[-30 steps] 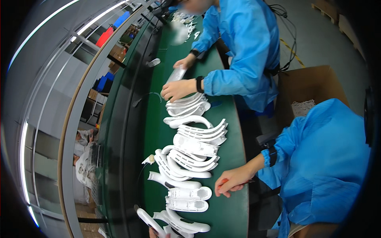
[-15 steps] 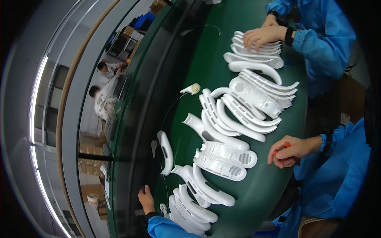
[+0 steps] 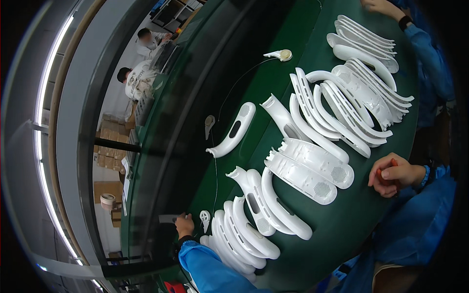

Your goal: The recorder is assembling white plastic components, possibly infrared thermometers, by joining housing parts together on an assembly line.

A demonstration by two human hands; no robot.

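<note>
Many white curved plastic shells lie in rows on a green conveyor belt (image 3: 273, 83). My left hand (image 3: 184, 225), in a blue sleeve, reaches to the belt's far edge. It touches a small dark piece (image 3: 168, 218), beside a small white round part (image 3: 205, 216) and a stack of shells (image 3: 239, 237). Whether it grips the dark piece is unclear. My right hand (image 3: 393, 174) rests curled at the belt's near edge, its fingers closed on a small red object (image 3: 379, 174). A pair of wide perforated shells (image 3: 312, 168) lies just to its left.
A single shell (image 3: 233, 130) lies apart near the far edge, with a thin wire and a round white part (image 3: 281, 54) beyond. A co-worker's hand (image 3: 378, 6) with a black wristband works at the top right stack (image 3: 364, 36). Two people (image 3: 141, 73) sit beyond the belt, by cardboard boxes.
The view has swung down and closer to the belt. My left hand has come into view at the far edge and moved along it. My right hand stays curled near the perforated shells.
</note>
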